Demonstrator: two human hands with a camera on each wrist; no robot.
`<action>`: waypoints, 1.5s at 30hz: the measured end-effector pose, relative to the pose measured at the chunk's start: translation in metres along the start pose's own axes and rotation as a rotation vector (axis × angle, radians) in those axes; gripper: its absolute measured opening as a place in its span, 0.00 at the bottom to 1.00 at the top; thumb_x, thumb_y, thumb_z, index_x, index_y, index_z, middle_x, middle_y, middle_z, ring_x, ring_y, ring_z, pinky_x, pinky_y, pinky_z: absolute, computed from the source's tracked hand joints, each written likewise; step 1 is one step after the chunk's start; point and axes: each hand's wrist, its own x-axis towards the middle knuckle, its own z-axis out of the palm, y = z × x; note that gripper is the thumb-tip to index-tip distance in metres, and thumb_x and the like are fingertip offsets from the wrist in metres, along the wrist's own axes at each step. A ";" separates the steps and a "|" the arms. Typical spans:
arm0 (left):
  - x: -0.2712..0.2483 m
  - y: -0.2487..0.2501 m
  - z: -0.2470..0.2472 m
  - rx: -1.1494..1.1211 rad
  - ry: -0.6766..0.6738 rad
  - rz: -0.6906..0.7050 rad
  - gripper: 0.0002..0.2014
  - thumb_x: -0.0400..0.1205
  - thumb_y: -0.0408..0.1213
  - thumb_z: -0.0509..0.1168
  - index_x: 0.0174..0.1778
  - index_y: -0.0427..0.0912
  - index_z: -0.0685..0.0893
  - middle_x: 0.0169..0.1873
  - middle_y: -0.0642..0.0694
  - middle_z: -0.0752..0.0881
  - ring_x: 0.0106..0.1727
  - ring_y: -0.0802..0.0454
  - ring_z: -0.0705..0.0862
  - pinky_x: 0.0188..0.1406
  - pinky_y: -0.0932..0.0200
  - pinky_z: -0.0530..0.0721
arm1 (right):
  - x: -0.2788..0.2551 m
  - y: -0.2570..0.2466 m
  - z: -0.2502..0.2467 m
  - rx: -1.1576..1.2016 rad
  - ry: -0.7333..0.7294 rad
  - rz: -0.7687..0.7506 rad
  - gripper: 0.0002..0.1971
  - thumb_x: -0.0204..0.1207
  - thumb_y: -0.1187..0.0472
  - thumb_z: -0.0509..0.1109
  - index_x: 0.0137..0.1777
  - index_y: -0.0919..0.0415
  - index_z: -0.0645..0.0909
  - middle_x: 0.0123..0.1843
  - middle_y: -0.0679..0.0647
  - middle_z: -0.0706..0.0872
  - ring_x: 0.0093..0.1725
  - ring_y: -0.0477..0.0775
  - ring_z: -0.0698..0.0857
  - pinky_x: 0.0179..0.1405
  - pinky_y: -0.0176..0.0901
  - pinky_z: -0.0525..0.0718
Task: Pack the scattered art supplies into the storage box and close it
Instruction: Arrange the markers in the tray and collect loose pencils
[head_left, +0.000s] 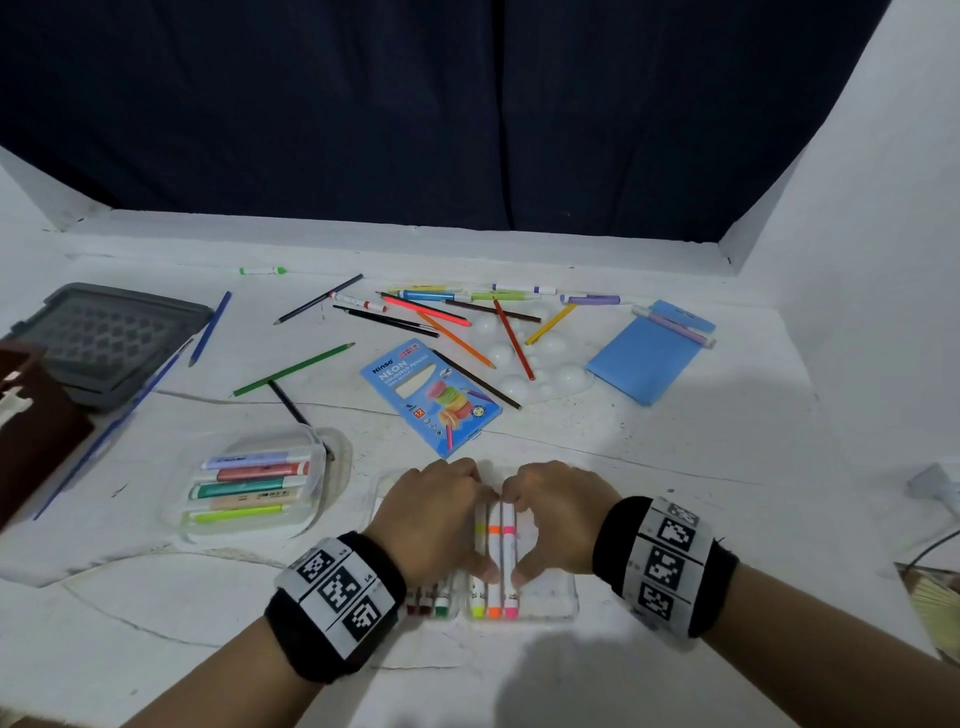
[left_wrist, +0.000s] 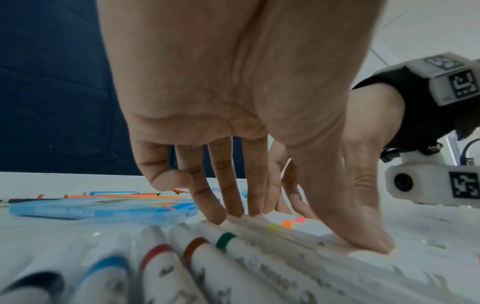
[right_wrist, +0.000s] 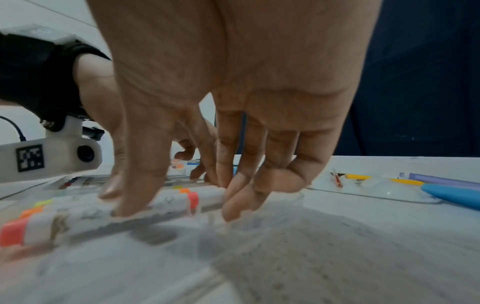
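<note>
A clear plastic marker tray (head_left: 550, 597) lies at the table's front middle. In it lie white markers with yellow, orange and pink bands (head_left: 494, 551), and red, brown and green ones (left_wrist: 226, 240) further left. My left hand (head_left: 441, 514) is over the tray, its straight fingers (left_wrist: 221, 214) and thumb touching the markers. My right hand (head_left: 556, 514) faces it, thumb pressing on the pink marker (right_wrist: 171, 203), fingertips (right_wrist: 233, 209) down at the marker's far end. A grey storage box (head_left: 111, 338) sits at the far left.
A clear case of highlighters (head_left: 249, 493) lies front left. Behind the hands are a blue pencil box (head_left: 431, 395), a white palette (head_left: 561, 374), a blue notepad (head_left: 644, 358) and several loose pencils and pens (head_left: 457, 312). A dark red object (head_left: 31, 415) stands at the left edge.
</note>
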 end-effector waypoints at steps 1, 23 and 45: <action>0.000 -0.002 0.000 -0.022 0.001 0.006 0.31 0.70 0.61 0.77 0.69 0.57 0.83 0.57 0.55 0.79 0.57 0.53 0.78 0.54 0.55 0.77 | 0.002 0.004 -0.002 0.025 0.015 -0.010 0.32 0.65 0.43 0.81 0.68 0.52 0.78 0.60 0.47 0.84 0.54 0.50 0.82 0.51 0.43 0.79; 0.062 -0.045 -0.055 -0.752 0.561 -0.042 0.16 0.85 0.59 0.54 0.50 0.53 0.81 0.32 0.51 0.88 0.36 0.56 0.89 0.36 0.59 0.84 | 0.170 0.172 -0.108 0.009 0.300 0.291 0.21 0.82 0.53 0.61 0.74 0.55 0.71 0.70 0.55 0.77 0.68 0.58 0.76 0.66 0.55 0.78; 0.147 -0.095 -0.047 -0.489 0.209 -0.179 0.15 0.88 0.56 0.49 0.62 0.60 0.78 0.48 0.58 0.87 0.48 0.64 0.84 0.48 0.68 0.82 | 0.245 0.153 -0.104 -0.222 0.237 0.279 0.15 0.82 0.58 0.59 0.67 0.61 0.71 0.67 0.57 0.68 0.68 0.62 0.69 0.64 0.67 0.72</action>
